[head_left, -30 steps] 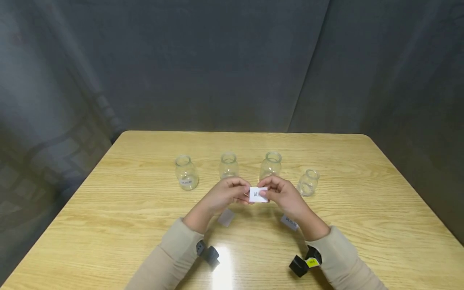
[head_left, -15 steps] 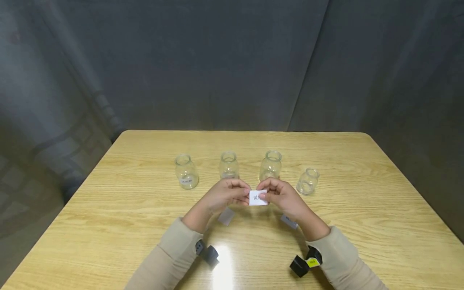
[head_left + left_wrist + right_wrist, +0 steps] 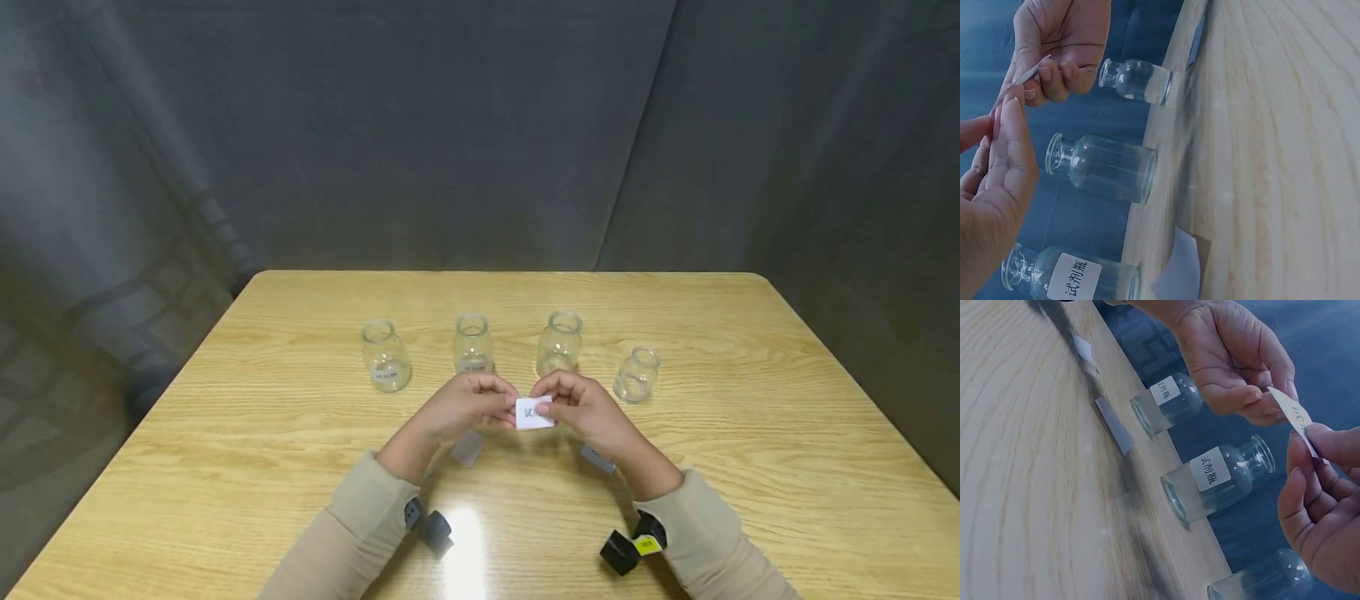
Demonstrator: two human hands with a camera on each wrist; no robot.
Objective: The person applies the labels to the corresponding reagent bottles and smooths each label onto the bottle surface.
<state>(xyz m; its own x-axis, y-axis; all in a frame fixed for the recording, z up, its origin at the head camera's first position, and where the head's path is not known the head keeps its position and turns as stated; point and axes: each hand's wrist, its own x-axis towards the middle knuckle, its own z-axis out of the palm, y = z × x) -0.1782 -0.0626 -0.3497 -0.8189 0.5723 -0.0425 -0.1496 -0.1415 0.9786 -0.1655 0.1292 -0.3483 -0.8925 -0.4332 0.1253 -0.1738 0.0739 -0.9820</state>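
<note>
One label, reading upright, long axis crosswise

The label is a small, thin, white rectangular slip with dark characters on its face. It is raised clear of the surface, at 5 o'clock from the centre of the head view, its marked face turned to the wearer. The left hand pinches the edge at 9 o'clock; the right hand grips the 3 o'clock end, its thumb covering the last part of the writing. Seen nearly edge-on in the left wrist view, the slip bends slightly.
</note>
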